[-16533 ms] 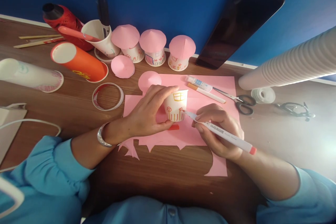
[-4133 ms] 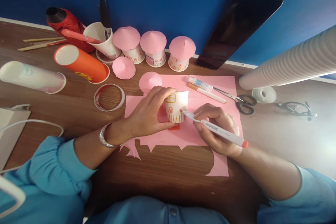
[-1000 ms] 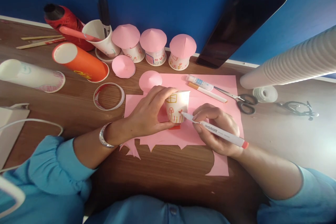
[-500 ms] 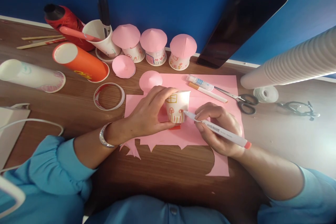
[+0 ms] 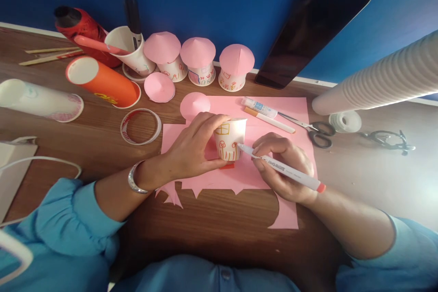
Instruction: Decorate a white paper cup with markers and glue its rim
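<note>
A small white paper cup bears a yellow window and red flowers with stems. My left hand grips it from the left, thumb at one end and fingers at the other. In my right hand is a white marker with a red end, its tip at the red flower on the cup's right side. Pink paper with cut edges lies beneath both hands. Behind the left fingers sits a pink paper cone. A red marker cap shows partly below the cup.
Several decorated cups with pink cone roofs line the blue wall. Scissors, a glue stick and an orange-capped marker lie right of centre. A tape roll lies left; a black phone and stacked cups stand right.
The marker tip stays near the same flower, whose red petals look a little fuller. Both hands keep their hold; the whole view has shifted slightly.
</note>
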`<control>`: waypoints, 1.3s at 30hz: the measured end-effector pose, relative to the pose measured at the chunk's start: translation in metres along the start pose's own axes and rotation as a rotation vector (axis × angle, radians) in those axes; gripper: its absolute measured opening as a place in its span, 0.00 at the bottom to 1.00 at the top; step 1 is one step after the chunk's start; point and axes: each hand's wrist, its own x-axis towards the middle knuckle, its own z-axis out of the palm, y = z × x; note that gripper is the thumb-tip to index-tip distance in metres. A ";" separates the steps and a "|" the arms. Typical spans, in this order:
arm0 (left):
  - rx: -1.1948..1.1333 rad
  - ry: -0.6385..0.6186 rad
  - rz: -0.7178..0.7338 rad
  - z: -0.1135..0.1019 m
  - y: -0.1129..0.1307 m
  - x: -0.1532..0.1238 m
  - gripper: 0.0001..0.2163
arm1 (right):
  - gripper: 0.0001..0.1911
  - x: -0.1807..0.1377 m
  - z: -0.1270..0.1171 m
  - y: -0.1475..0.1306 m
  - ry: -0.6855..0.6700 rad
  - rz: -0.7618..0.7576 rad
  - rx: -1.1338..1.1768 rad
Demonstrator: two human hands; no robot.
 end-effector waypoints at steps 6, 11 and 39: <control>0.005 -0.012 -0.024 0.000 -0.001 0.000 0.38 | 0.11 0.001 -0.001 0.000 0.004 -0.004 -0.012; 0.004 0.011 0.002 0.001 -0.002 -0.001 0.39 | 0.12 0.001 -0.002 -0.001 0.009 0.000 -0.031; 0.018 0.063 0.060 0.003 -0.006 -0.002 0.42 | 0.09 0.000 -0.001 0.000 -0.001 -0.020 -0.070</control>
